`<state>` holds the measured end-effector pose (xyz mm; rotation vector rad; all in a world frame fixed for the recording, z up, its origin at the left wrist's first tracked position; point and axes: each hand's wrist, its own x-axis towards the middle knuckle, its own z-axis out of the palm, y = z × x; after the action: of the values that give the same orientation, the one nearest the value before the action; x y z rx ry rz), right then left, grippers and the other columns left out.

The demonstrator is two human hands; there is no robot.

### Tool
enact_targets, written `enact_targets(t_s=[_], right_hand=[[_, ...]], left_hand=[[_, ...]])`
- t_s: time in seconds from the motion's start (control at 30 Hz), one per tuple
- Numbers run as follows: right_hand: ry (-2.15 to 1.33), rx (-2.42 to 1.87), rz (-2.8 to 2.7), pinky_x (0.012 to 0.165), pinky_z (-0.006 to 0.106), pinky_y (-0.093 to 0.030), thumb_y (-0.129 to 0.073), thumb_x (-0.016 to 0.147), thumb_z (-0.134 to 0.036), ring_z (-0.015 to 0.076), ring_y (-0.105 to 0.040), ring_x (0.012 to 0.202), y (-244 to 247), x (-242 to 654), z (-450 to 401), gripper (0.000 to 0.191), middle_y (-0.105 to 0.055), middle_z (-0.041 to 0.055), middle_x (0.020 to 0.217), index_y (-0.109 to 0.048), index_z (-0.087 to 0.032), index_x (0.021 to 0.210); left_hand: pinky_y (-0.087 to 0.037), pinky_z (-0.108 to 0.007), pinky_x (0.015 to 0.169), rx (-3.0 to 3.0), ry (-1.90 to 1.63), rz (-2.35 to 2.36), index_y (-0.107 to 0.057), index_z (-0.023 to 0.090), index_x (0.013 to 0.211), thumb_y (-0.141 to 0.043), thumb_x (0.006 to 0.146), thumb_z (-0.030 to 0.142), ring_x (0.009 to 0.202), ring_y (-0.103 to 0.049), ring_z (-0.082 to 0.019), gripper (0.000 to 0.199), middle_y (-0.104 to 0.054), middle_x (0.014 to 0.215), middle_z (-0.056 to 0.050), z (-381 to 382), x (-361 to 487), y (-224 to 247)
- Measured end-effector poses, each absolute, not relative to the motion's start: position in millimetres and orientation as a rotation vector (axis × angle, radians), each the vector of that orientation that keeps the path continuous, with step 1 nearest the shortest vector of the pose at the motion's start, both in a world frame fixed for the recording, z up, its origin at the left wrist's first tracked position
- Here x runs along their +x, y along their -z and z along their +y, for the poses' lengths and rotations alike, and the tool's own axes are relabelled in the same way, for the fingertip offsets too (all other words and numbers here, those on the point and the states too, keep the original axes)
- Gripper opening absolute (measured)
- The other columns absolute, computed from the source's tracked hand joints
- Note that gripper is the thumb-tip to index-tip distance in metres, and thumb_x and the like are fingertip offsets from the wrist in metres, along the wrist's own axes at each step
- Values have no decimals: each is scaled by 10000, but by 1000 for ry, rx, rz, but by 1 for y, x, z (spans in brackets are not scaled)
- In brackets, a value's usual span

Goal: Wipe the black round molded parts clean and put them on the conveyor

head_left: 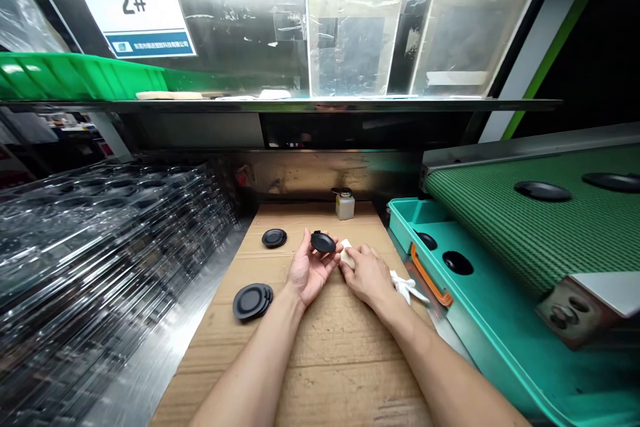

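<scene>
My left hand (311, 271), palm up, grips a round black plastic cap (323, 241) by its rim, tilted towards me. Close beside it, my right hand (367, 271) pinches a small white cloth or pad (346, 253); its exact kind is hard to make out. The white piece is near the cap's right edge, and I cannot tell whether they touch. To the left on the cardboard lie a small stack of black caps (274, 237) and a nearer stack of larger-looking black caps (252, 301).
A square bottle (345, 205) stands at the cardboard's (345, 373) back. White gloves or cloth (407, 285) lie right of my right hand. A teal bin (495, 333) holds black caps below a green conveyor (500, 213) carrying more. Clear plastic trays (100, 247) are stacked left; a shelf (320, 105) crosses above.
</scene>
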<state>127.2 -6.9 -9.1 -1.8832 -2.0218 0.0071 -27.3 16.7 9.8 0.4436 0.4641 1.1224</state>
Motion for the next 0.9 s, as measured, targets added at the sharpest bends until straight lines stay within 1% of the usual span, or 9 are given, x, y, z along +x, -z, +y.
enact_targets(t_s=[0.07, 0.1, 0.2, 0.27, 0.33, 0.43, 0.6, 0.73, 0.9], right_hand=[[-8, -1886, -2026, 801, 303, -323, -402, 915, -472, 215, -490, 946, 9, 127, -7, 329, -543, 74, 971, -589, -250, 1069], [-10, -1888, -2030, 804, 304, -323, -399, 915, -474, 214, -490, 943, 9, 127, -7, 331, -543, 74, 971, -589, -251, 1070], [-24, -1896, -2025, 811, 299, -325, -386, 920, -465, 215, -486, 964, 7, 127, -8, 330, -541, 75, 973, -588, -246, 1062], [-47, -1912, -2014, 803, 295, -329, -400, 915, -416, 213, -486, 964, 6, 127, -8, 292, -543, 73, 971, -590, -242, 1051], [-68, -1921, -2010, 790, 291, -333, -437, 886, -337, 210, -489, 949, 5, 127, -8, 250, -545, 70, 973, -585, -242, 1064], [-86, -1915, -2010, 785, 286, -337, -473, 836, -248, 207, -489, 936, 4, 127, -8, 286, -548, 69, 979, -576, -239, 1103], [-92, -1931, -2010, 792, 287, -338, -465, 839, -241, 211, -489, 946, 3, 127, -8, 273, -551, 74, 993, -591, -231, 1081], [-93, -1927, -2025, 788, 289, -330, -454, 844, -232, 212, -482, 954, 4, 127, -8, 254, -546, 70, 992, -595, -242, 1055], [-112, -1928, -2017, 778, 284, -327, -461, 845, -236, 209, -482, 941, 4, 127, -9, 294, -536, 73, 974, -588, -245, 1110]], left_hand=[[-517, -309, 811, 576, -1208, 540, -579, 167, 1134, -693, 770, 405, 946, -651, -208, 449, -639, 1119, -116, 15, -22, -11], [-506, -298, 834, 666, -1269, 598, -561, 175, 1169, -740, 733, 353, 970, -641, -198, 503, -631, 1132, -111, 15, -19, -12], [-455, -303, 928, 988, -1462, 798, -460, 207, 1301, -835, 603, 202, 1054, -601, -188, 792, -612, 1165, -101, 10, -9, -12], [-416, -329, 980, 1190, -1540, 898, -405, 240, 1359, -848, 555, 162, 1083, -583, -196, 921, -610, 1167, -85, 5, -5, -12], [-371, -343, 1024, 1319, -1574, 927, -404, 269, 1374, -843, 540, 136, 1106, -566, -205, 952, -610, 1165, -69, -1, -1, -15], [-314, -323, 1063, 1316, -1601, 892, -455, 285, 1348, -829, 504, 59, 1139, -541, -207, 951, -618, 1149, -55, -10, 1, -21], [-358, -294, 1002, 1043, -1622, 828, -495, 267, 1309, -772, 464, -75, 1080, -579, -200, 953, -660, 1041, -43, -14, 3, -26], [-348, -317, 1014, 1033, -1575, 856, -464, 280, 1334, -788, 446, -63, 1086, -579, -213, 1005, -666, 1040, -40, -10, 0, -21], [-302, -346, 1051, 1255, -1517, 1027, -379, 302, 1401, -859, 462, 90, 1083, -572, -234, 1076, -657, 1073, -41, -4, -5, -11]])
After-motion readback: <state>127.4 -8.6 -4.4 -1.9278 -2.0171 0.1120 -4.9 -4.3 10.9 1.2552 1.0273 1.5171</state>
